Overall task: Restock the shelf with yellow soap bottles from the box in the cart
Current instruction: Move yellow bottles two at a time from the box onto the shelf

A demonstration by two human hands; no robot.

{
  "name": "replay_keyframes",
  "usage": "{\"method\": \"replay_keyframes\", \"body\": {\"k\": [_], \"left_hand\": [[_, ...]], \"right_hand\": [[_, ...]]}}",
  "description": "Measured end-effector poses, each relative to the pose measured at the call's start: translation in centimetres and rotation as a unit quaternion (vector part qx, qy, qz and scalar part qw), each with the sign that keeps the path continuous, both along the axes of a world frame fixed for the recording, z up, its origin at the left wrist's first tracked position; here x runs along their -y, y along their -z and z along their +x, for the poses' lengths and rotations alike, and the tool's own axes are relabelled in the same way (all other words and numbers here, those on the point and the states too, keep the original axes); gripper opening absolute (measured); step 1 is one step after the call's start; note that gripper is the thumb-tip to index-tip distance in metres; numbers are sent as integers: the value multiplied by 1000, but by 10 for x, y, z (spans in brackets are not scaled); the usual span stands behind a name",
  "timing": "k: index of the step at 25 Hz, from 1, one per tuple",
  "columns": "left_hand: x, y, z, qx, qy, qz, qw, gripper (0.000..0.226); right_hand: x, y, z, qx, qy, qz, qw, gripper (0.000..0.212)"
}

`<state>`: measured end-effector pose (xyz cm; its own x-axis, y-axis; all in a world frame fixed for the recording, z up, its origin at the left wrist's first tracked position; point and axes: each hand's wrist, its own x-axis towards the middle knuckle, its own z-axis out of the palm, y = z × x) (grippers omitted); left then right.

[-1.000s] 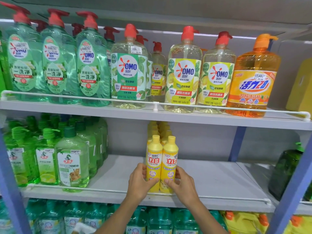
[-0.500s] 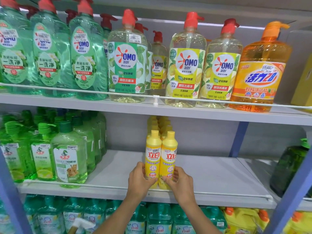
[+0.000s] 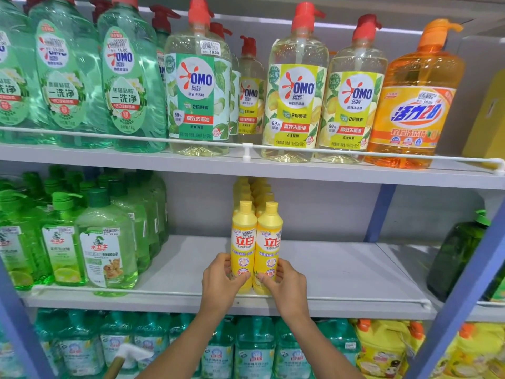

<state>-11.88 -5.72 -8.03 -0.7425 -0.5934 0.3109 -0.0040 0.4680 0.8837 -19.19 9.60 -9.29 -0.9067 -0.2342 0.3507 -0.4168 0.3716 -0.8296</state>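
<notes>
Yellow 立白 bottles (image 3: 243,242) below OMO pump bottles (image 3: 297,99).

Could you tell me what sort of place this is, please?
Most likely a shop's detergent aisle: tiered shelves with guard rails, rows of identical green pump bottles, and a price sticker on the green-labelled OMO bottle. The left hand and right hand grip yellow soap bottles.

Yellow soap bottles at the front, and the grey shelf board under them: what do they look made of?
Slim yellow soap bottles: opaque plastic, apparently; smooth, with a soft sheen and glossy printed labels. Flat grey shelf board: probably painted metal, given its thin edge and even matte surface; laminate cannot be excluded.
</notes>
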Motion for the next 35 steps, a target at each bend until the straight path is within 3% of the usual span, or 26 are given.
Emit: {"method": "replay_keyframes", "body": {"k": [11, 17, 21, 25, 28, 31, 35], "left_hand": [[-2, 4, -1, 20, 2, -51, 998, 44], [-1, -26, 15, 125, 63, -50, 989, 54], [3, -38, 48, 241, 89, -178, 950, 69], [-16, -44, 93, 322, 146, -332, 874, 84], [-48, -33, 129, 337, 125, -426, 830, 92], [-89, -3, 168, 344, 122, -435, 823, 92], [-141, 63, 220, 376, 142, -413, 817, 86]], "right_hand": [[4, -1, 4, 15, 9, 21, 1000, 39], [-5, -24, 15, 10, -29, 115, 993, 43], [-28, -43, 36, -30, -69, 257, 964, 48], [-64, -53, 65, -66, -108, 364, 923, 62], [-90, -46, 98, -118, -130, 448, 876, 78], [-122, -23, 135, -144, -140, 511, 836, 89], [-165, 42, 180, -88, -160, 527, 830, 91]]}}
